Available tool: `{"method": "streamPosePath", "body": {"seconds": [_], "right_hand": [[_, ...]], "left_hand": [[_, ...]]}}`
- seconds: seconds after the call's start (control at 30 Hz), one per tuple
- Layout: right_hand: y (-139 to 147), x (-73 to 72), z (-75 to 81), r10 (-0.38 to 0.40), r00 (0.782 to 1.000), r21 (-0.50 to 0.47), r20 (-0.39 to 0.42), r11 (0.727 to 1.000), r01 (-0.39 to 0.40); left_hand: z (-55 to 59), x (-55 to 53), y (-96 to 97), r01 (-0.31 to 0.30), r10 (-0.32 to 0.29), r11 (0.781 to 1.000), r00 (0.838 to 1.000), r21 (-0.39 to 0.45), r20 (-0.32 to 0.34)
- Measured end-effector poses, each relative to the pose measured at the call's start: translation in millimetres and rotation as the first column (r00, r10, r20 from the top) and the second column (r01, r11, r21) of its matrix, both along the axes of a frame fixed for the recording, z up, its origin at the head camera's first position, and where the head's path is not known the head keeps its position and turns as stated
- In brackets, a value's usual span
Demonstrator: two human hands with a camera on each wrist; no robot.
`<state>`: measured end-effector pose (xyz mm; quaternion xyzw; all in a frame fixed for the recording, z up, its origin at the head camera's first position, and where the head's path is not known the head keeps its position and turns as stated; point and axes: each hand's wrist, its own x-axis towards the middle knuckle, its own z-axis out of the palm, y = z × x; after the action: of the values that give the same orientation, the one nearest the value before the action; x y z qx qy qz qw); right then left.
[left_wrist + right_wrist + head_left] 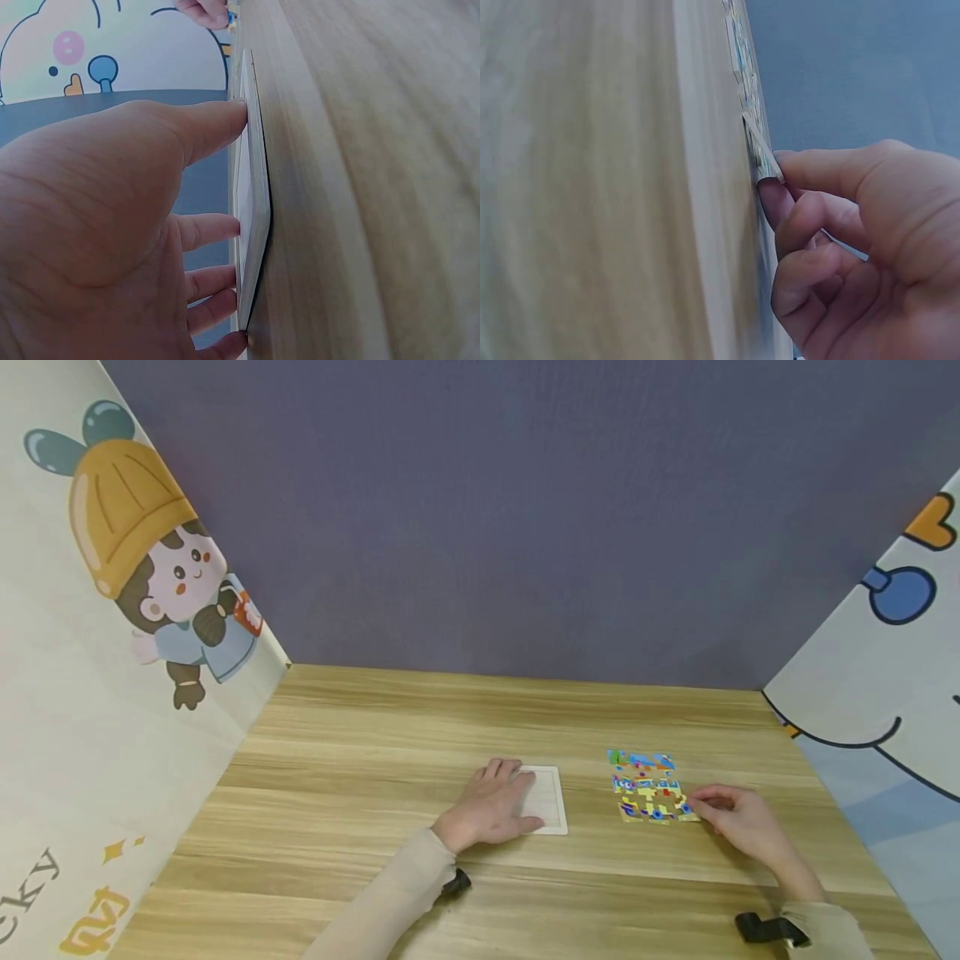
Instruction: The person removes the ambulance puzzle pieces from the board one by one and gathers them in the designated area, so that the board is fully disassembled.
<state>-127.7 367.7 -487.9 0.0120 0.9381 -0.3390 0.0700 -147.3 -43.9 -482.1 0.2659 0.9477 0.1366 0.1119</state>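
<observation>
My left hand (489,807) rests with spread fingers on a shallow white puzzle tray (553,800), covering its left part. In the left wrist view the thumb and fingertips touch the tray (257,187), which lies flat on the table. To the right lie several colourful jigsaw pieces (647,784), loosely laid out with gaps between them. At their lower right corner my right hand (742,825) pinches one puzzle piece (760,144) between thumb and fingers. That piece is tilted, one edge raised, in the right wrist view; its picture is mostly hidden there.
The wooden table (360,760) runs back to a dark blue-grey panel (480,527). Printed cartoon panels stand at the left (75,693) and right (892,693). A black wrist strap (768,929) shows at the right sleeve.
</observation>
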Motion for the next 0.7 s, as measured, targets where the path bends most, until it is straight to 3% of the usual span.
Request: {"method": "streamPosePath", "body": {"seconds": [0.27,0.7], "right_hand": [[-2.5,-2.7,0.8,0.023,1.0,0.117,0.001,0.993,-0.023],[-1.5,-0.9,-2.2,0.003,1.0,0.088,0.029,0.996,-0.006]], "left_hand": [[1.4,-0.5,0.2,0.001,-0.001,1.0,1.0,-0.004,-0.005],[-0.6,-0.5,0.3,-0.003,0.003,1.0,1.0,-0.008,0.007]]}}
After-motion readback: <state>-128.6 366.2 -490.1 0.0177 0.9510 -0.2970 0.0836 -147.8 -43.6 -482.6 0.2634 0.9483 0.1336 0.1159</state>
